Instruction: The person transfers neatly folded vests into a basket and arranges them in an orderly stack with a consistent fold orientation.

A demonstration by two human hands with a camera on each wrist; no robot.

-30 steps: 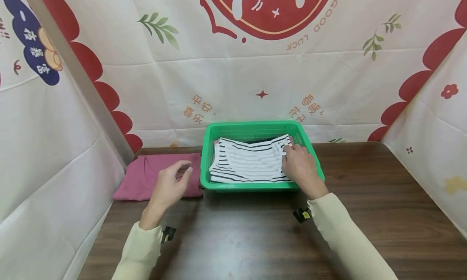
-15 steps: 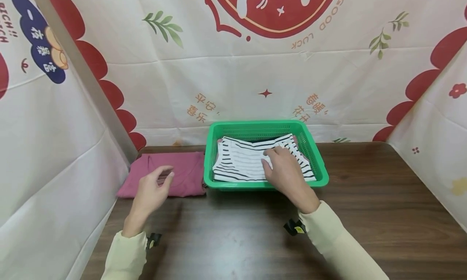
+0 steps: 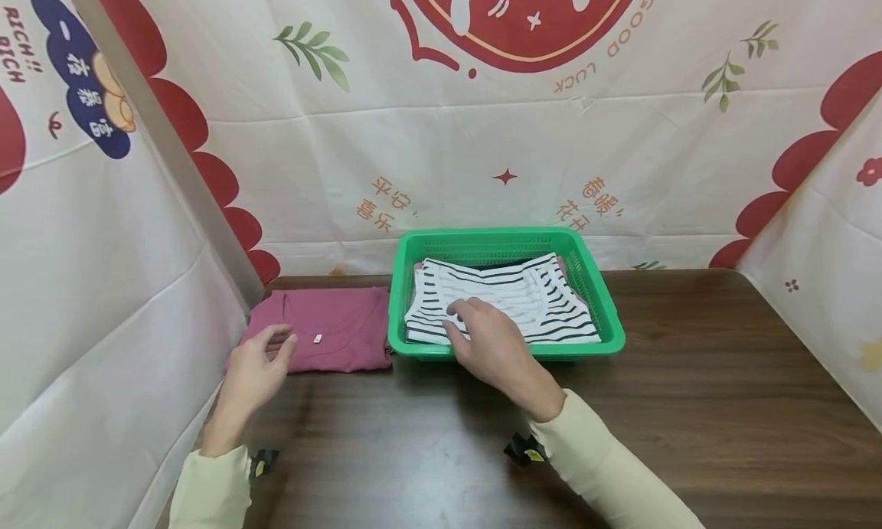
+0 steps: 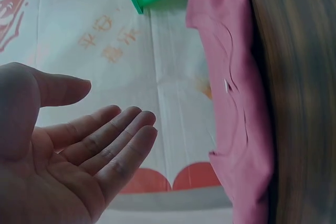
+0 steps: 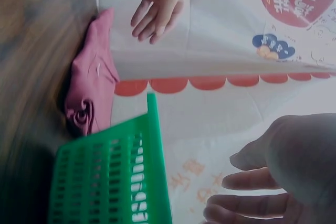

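Observation:
A folded pink shirt [image 3: 344, 322] with a small white tag lies on the table, left of a green plastic basket [image 3: 613, 337]. In the basket, a folded white shirt with black stripes [image 3: 565, 315] lies on top of other clothes, mostly covered. My left hand [image 3: 251, 376] hovers at the near left side of the pink shirt; its fingers [image 4: 121, 156] are loosely bent and hold nothing. Above the basket's front rim is my right hand [image 3: 492, 345], also holding nothing, its fingers [image 5: 252, 203] relaxed and apart from the cloth in the right wrist view.
A brown wooden table [image 3: 386, 452] extends in front of the basket and to its right [image 3: 689, 360]. White printed cloth [image 3: 441, 146] hangs behind the table and along both sides.
My right hand has let go of the striped shirt's right side and moved left and nearer over the basket. My left hand has drawn left and nearer, uncovering the pink shirt's tag.

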